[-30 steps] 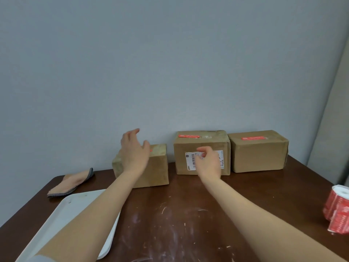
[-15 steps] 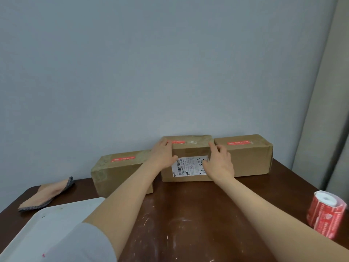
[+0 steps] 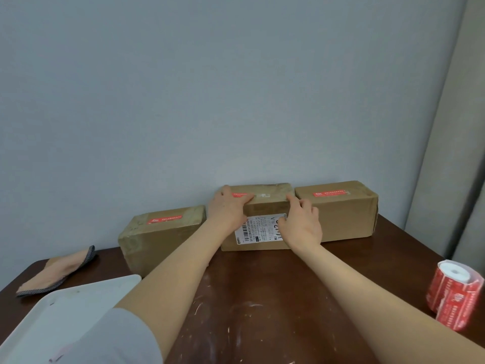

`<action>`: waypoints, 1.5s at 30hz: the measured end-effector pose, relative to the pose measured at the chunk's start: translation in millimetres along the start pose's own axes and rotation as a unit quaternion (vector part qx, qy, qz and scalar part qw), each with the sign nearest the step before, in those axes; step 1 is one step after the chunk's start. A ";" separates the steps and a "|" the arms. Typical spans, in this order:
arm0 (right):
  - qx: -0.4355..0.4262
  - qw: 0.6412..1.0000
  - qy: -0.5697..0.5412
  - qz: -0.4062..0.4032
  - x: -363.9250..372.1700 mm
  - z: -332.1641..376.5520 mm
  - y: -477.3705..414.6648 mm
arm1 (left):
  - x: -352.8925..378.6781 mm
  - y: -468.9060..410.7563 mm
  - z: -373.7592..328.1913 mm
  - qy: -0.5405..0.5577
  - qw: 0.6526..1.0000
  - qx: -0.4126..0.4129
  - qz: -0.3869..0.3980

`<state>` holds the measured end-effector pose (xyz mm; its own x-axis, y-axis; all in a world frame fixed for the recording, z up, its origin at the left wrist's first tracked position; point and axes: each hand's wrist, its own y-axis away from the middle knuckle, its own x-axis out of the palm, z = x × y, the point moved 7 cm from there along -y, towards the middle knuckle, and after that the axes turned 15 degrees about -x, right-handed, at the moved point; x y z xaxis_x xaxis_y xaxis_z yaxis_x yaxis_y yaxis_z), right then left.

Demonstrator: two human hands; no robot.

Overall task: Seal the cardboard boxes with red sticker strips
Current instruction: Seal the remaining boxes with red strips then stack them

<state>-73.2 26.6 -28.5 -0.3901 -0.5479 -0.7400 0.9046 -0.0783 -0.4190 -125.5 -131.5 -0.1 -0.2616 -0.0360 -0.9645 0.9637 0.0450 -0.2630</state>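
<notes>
Three cardboard boxes stand in a row against the wall. The middle box [image 3: 265, 206] has a white shipping label on its front and a red sticker strip on top, partly under my fingers. My left hand [image 3: 227, 208] grips its top left corner. My right hand [image 3: 301, 224] holds its right front edge. The left box [image 3: 160, 232] and the right box [image 3: 341, 216] each carry a red sticker strip on top. A roll of red sticker strips [image 3: 454, 295] stands at the table's right edge.
A white tray [image 3: 65, 319] lies at the front left of the dark wooden table [image 3: 262, 298]. A folded cloth [image 3: 57, 274] rests at the far left. A grey wall rises right behind the boxes.
My left hand left the left box and moved to the middle box. My right hand shifted from the label to the box's right edge. The view has turned and come closer.
</notes>
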 end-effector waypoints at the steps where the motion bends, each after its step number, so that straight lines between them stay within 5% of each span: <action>1: -0.001 1.000 0.002 0.001 0.1 -0.5 0.0 | 0.2 1.0 2.0 0.016 1.000 0.004 0.010; 6: 0.007 0.999 -0.049 -0.007 0.3 -4.5 1.9 | -4.7 11.6 29.3 0.247 0.965 -0.088 0.024; 13: 0.067 0.989 -0.127 -0.024 -5.9 -11.0 6.0 | -10.1 25.1 47.3 0.350 0.906 -0.221 0.094; 17: 0.063 0.970 -0.218 -0.089 -38.7 2.2 5.1 | -37.4 24.9 59.6 0.496 0.830 -0.249 0.064; 20: 0.116 0.928 -0.327 -0.132 -53.3 2.4 9.4 | -47.1 29.2 66.6 0.598 0.751 -0.263 0.098; 23: 0.151 0.885 -0.408 -0.166 -59.8 1.0 15.7 | -61.5 36.9 68.8 0.648 0.711 -0.251 0.108; 29: 0.182 0.843 -0.476 -0.173 -75.3 8.3 15.1 | -83.9 49.4 68.3 0.647 0.710 -0.248 0.123; 45: 0.190 0.891 -0.389 -0.140 -72.1 -6.8 19.6 | -83.9 48.5 52.9 0.635 0.729 -0.223 0.123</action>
<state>-28.5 70.2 13.0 -0.5059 -0.8624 0.0149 0.8414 -0.4972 -0.2118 -54.0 -179.1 69.3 -0.1942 0.9689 -0.1532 0.9508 0.2244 0.2135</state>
